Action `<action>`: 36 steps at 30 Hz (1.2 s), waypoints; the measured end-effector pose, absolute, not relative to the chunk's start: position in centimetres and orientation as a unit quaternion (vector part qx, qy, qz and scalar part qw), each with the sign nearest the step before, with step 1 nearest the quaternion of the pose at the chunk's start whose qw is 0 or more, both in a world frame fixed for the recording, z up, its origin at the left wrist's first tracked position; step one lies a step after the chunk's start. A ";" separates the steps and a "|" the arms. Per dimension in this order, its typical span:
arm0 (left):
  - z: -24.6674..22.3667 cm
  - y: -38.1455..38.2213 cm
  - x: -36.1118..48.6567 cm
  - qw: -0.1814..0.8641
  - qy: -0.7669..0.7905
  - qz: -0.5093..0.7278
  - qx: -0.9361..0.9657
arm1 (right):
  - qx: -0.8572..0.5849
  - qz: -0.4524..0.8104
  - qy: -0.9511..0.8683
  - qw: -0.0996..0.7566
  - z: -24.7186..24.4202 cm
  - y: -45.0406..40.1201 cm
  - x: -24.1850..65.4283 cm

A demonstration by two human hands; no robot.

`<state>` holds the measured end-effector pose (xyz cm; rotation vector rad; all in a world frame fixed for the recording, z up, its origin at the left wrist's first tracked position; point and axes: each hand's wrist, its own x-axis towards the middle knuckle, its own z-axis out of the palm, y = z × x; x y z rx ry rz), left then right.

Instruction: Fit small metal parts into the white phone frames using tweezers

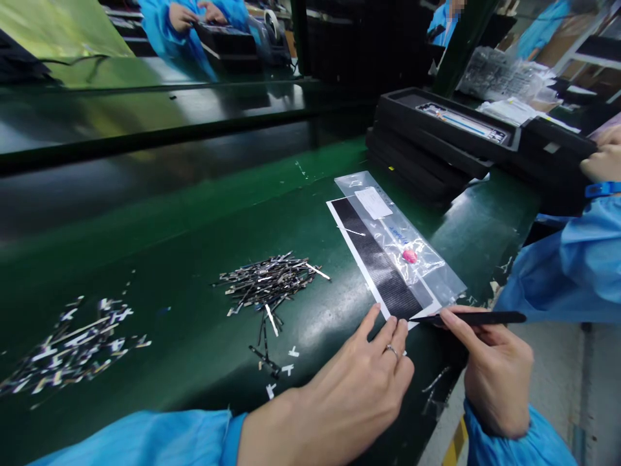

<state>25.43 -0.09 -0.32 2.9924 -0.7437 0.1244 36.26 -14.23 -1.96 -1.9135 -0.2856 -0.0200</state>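
Note:
My right hand (pixel 499 362) grips a pair of black tweezers (pixel 497 318), thumb on top. Their thin tip lies over the near end of a white-edged sheet bearing a black strip (pixel 376 259). My left hand (pixel 349 382), a ring on one finger, rests with fingers stretched out at the sheet's near edge. Its index finger is apart from the others, and I see nothing held in it. Beside and partly over the sheet lies a clear plastic bag (pixel 436 259) with a white label (pixel 373 202) and a pink sticker (pixel 410 256). One thin white strip (pixel 353 231) lies across the sheet.
Thin dark strips form a pile (pixel 272 279) on the green table (pixel 184 259); small white pieces (pixel 288 370) lie nearby. More scraps (pixel 72 346) spread at left. Black trays (pixel 427 142) are stacked at back right. A co-worker's blue sleeve (pixel 572 259) borders the right side; others work behind.

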 end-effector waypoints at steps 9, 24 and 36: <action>0.5 0.1 25.3 0.025 -0.239 0.038 0.970 | -0.806 0.007 -0.097 0.584 -2.3 -14.3 36.4; 0.6 0.1 25.1 0.010 -0.225 0.028 0.974 | -0.721 0.058 -0.041 0.689 -2.6 -13.8 36.8; 3.8 1.2 23.5 0.625 0.196 -0.087 0.751 | -0.660 0.091 -0.034 0.745 1.5 -13.2 33.6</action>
